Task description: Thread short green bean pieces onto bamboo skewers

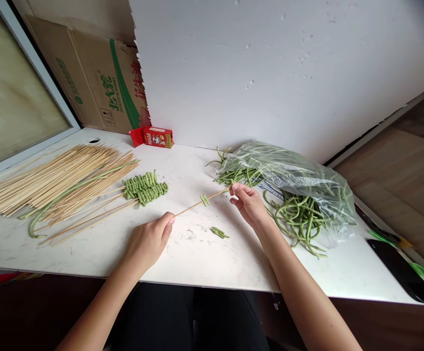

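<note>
My left hand (149, 242) is closed round the lower end of a thin wooden skewer (187, 209), which slants up to the right. Two short green bean pieces (205, 200) are threaded crosswise partway along it. At the skewer's far tip, my right hand (247, 202) pinches another small bean piece (231, 182). Below the skewer, a few cut bean pieces (220, 232) lie loose on the white table (197, 265). Left of the skewer rest several skewers filled with packed bean pieces (144, 187), their bare ends pointing toward the lower left.
A large pile of bare skewers (62, 178) covers the left side, with a long bean (76, 187) across it. On the right, a clear plastic bag (288, 163) spills long green beans (303, 219). Behind stand a red box (157, 137) and a carton (91, 83); a black phone (398, 268) lies far right.
</note>
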Available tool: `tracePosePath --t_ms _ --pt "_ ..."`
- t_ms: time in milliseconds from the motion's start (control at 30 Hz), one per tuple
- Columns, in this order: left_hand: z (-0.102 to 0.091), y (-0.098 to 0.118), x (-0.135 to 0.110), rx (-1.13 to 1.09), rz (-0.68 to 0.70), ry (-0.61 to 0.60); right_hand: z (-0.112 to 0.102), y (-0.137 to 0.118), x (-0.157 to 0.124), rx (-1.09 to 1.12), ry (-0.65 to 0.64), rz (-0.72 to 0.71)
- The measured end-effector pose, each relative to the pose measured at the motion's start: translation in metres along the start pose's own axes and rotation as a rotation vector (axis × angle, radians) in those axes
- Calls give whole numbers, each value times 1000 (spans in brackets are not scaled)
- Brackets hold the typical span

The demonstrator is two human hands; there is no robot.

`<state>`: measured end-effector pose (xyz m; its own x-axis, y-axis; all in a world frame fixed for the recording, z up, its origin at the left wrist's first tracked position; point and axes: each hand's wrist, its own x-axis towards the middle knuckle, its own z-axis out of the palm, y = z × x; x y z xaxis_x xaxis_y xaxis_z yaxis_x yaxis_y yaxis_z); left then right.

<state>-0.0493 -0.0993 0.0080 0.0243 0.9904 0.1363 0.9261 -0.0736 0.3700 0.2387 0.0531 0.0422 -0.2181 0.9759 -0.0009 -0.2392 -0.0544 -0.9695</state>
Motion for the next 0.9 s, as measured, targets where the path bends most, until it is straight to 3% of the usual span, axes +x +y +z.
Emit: tracePosePath --t_ms 500,767,900 --pt "-1 1 -1 -10 -9 -8 1 2 -1 21 3 8" --pt "-1 -1 -2 -43 -21 7 -3 3 1 226 -75 111" --pt "0 -2 -2 -37 -23 14 -5 4 2 204 -86 99"
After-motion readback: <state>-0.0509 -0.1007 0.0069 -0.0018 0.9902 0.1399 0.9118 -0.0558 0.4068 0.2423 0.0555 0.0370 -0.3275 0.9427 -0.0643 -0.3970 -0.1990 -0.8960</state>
